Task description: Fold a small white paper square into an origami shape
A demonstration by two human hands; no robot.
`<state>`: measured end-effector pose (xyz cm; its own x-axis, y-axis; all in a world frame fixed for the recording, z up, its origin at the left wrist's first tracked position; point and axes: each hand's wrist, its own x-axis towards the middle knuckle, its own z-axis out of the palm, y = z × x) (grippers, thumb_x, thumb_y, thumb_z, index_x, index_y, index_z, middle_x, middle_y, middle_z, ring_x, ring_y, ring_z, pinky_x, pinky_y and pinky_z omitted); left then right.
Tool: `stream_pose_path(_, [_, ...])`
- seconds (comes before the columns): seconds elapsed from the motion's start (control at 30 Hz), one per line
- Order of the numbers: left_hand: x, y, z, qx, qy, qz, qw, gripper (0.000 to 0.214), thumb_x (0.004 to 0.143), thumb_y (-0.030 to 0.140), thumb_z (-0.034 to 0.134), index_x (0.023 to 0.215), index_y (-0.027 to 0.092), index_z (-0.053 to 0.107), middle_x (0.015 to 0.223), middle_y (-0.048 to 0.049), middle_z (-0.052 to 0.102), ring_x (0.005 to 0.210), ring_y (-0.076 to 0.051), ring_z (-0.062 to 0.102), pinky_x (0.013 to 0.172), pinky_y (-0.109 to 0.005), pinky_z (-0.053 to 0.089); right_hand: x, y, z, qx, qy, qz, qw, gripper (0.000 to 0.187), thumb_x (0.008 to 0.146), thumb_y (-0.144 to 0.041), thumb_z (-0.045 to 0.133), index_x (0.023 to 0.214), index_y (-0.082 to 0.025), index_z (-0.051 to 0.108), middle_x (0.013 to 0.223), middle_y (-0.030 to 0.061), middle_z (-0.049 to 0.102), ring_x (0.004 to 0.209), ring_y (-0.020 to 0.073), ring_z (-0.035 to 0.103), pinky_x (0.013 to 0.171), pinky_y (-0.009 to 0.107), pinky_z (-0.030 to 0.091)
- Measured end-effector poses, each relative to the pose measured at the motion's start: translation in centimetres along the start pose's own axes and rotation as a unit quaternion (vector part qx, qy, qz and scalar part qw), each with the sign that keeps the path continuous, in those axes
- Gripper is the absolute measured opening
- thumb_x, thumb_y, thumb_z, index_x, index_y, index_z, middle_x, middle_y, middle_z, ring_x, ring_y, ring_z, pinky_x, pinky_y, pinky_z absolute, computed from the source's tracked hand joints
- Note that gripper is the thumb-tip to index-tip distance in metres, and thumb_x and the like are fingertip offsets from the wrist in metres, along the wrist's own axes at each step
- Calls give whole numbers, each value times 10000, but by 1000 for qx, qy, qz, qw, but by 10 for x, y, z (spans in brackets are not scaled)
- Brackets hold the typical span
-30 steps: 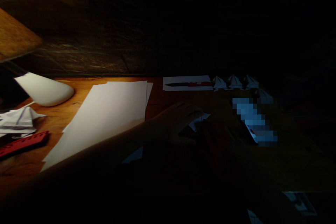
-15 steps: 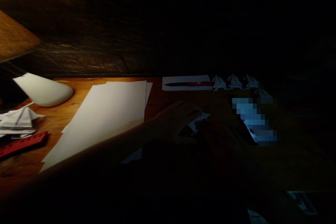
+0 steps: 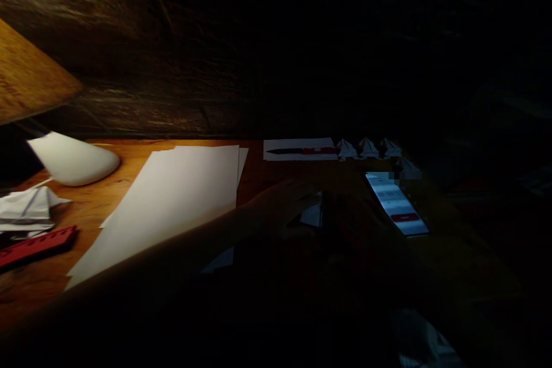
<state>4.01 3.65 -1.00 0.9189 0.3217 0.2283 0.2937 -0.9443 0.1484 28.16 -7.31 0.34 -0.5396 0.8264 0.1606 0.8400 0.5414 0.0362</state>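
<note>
My left hand [image 3: 288,201] reaches in from the lower left, dim in shadow, its fingers curled round a small piece of folded white paper [image 3: 313,215]. Just to the right of that paper, my right hand [image 3: 357,221] is so dark that its fingers hardly show. Under my left forearm lies a stack of white paper sheets [image 3: 185,190]. A lit phone [image 3: 399,207] with a red bar on its screen lies beyond my right hand. Several folded paper shapes [image 3: 368,148] stand in a row farther back.
A knife with a red handle [image 3: 319,150] lies on a paper strip [image 3: 297,142] by the wall. At left are a lamp with a white base [image 3: 75,158], a crumpled folded paper [image 3: 28,207] and a red notched object [image 3: 38,246]. Pale paper [image 3: 425,339] shows at lower right.
The view has shifted slightly, and things on the table sit lower. The folded paper in my left hand has turned, showing a different face. My right hand remains close by in shadow.
</note>
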Motion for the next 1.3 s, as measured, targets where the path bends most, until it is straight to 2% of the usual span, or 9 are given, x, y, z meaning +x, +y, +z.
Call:
stream_pose_path(0.1, [-1,3,-3,31,4,4,1000,590,928,551,550,1324,113,556,1229,-183,588,1140,-328,550,968,-468,460,6,3,-7,-11,-17,5,1000,645,936,-563,547,1440,-161,542,1594,144,381,1466,378,314,1133,604,321])
stream_pose_path(0.2, [-1,5,-4,45,13,10,999,518,940,523,532,1234,102,603,1160,-172,593,1076,-310,559,918,-443,479,12,5,-10,-29,-14,25,999,545,938,-504,572,1364,-167,618,1607,155,353,1457,379,326,1120,594,330])
stream_pose_path(0.37, [-2,6,-5,40,14,7,999,422,941,500,537,1078,115,640,1069,-149,604,982,-281,576,843,-414,499,23,6,-13,-10,-36,56,998,470,906,-454,631,1297,-196,667,1510,155,480,1336,375,463,1028,574,414])
stream_pose_path(0.6, [-1,5,-5,38,34,9,999,313,950,413,550,967,119,656,988,-120,623,874,-237,583,786,-384,500,24,-1,1,-7,-20,29,999,474,878,-463,671,1178,-98,713,1342,197,605,1189,373,556,989,553,436])
stream_pose_path(0.73, [-1,3,-4,48,45,20,998,281,938,387,587,974,116,651,1039,-134,626,951,-256,583,849,-405,493,21,1,7,1,-7,7,1000,496,880,-504,661,1171,-105,709,1304,216,624,1173,381,564,985,559,427])
stream_pose_path(0.87, [-3,0,-4,50,32,37,998,290,950,380,580,1062,121,644,1175,-140,639,1094,-278,572,952,-420,463,24,3,0,22,-2,12,1000,544,909,-500,622,1280,-102,637,1312,183,631,1166,356,574,959,524,443])
stream_pose_path(0.97, [-5,-4,-4,40,31,55,997,292,938,361,594,1139,153,632,1269,-113,643,1194,-281,548,1026,-423,427,25,3,-4,23,-11,15,1000,516,893,-485,653,1259,-121,652,1326,173,630,1178,355,571,965,523,440])
stream_pose_path(1.17, [-7,-10,-6,29,33,81,996,315,916,353,606,1174,176,639,1310,-101,653,1245,-289,545,1072,-445,390,21,3,-1,30,-21,22,999,475,902,-423,655,1291,-151,639,1404,145,581,1260,361,512,1011,528,419])
stream_pose_path(1.3, [-6,-9,-8,20,34,89,995,295,933,368,590,1141,166,646,1243,-106,681,1192,-283,571,1054,-445,403,21,4,3,47,-16,20,999,491,909,-444,645,1285,-129,630,1395,148,585,1222,341,542,1004,513,428])
